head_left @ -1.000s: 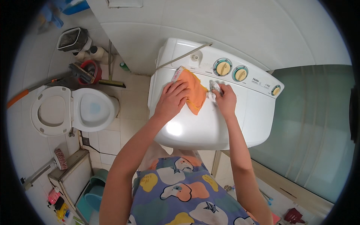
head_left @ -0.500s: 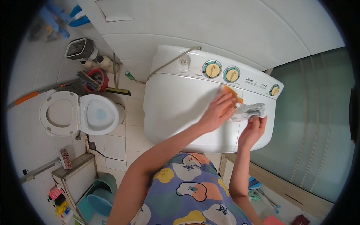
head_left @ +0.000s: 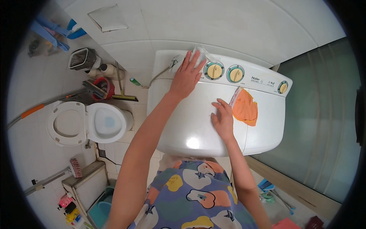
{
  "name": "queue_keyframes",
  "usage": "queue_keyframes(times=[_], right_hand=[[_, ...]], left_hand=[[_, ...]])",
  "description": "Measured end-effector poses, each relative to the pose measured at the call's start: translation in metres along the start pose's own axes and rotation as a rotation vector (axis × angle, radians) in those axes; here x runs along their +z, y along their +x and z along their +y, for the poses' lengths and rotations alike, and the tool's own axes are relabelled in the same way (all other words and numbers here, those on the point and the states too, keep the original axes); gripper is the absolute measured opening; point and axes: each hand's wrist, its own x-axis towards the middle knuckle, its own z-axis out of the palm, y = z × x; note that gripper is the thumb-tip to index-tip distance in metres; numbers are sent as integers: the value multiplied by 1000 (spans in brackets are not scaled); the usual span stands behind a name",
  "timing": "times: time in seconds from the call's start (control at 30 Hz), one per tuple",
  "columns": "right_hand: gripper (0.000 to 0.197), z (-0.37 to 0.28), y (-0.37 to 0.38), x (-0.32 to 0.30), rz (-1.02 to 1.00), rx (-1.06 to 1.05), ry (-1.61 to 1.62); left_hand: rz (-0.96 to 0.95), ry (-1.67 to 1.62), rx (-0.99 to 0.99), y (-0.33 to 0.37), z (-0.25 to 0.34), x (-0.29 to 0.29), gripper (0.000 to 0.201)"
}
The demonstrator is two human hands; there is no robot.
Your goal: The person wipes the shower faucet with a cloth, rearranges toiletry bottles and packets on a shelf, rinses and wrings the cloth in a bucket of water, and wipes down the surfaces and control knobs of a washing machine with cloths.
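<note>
A white twin-tub washing machine [head_left: 183, 126] stands in front of me, its lids closed. My left hand [head_left: 185, 76] reaches over the left end of the control panel. Its fingers are stretched out over a crumpled clear plastic wrapper [head_left: 199, 56], which touches them; the thumb is hidden. Above the middle of the lid, my right hand [head_left: 224, 119] is open, fingers apart and nothing in it. Just right of those fingertips lies an orange cloth [head_left: 245, 108] with a pale strip along one edge, spread across the seam between the lids.
Cream knobs [head_left: 214, 71] rise from the panel. A grey cord [head_left: 158, 75] hangs over its left end. On the left are a toilet [head_left: 108, 123], a squeegee [head_left: 125, 97], a red bucket [head_left: 108, 87] and a bin [head_left: 82, 59]. A frosted glass door [head_left: 320, 114] borders the right side.
My left hand has moved left and away from me with the clear wrapper, now over the panel. The orange cloth lies released on the lid. My right hand has moved left, now free of the wrapper.
</note>
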Motion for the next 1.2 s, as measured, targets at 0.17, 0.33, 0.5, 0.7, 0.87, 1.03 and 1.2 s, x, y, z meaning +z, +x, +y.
queue_keyframes(times=[0.17, 0.33, 0.5, 0.7, 0.87, 1.03, 1.2], right_hand=[[40, 5, -5, 4, 19, -65, 27], [40, 9, -9, 2, 20, -53, 15], [39, 3, -16, 9, 59, -56, -12], [41, -2, -11, 13, 31, -91, -48], [45, 14, -9, -9, 88, 106, 506], [40, 38, -9, -16, 97, 291, 828], [38, 40, -9, -13, 62, 244, 814]], left_hand=[[-336, 333, 138, -30, -10, 12, 44], [-500, 184, 58, -80, 10, -7, 42], [-471, 141, 33, -76, 1, -22, 47], [-280, 273, 154, -15, -10, 13, 50], [-428, 141, 113, -50, 4, 2, 47], [-778, 40, 188, -106, 22, -46, 50], [-856, -25, 253, -133, 57, -52, 60]])
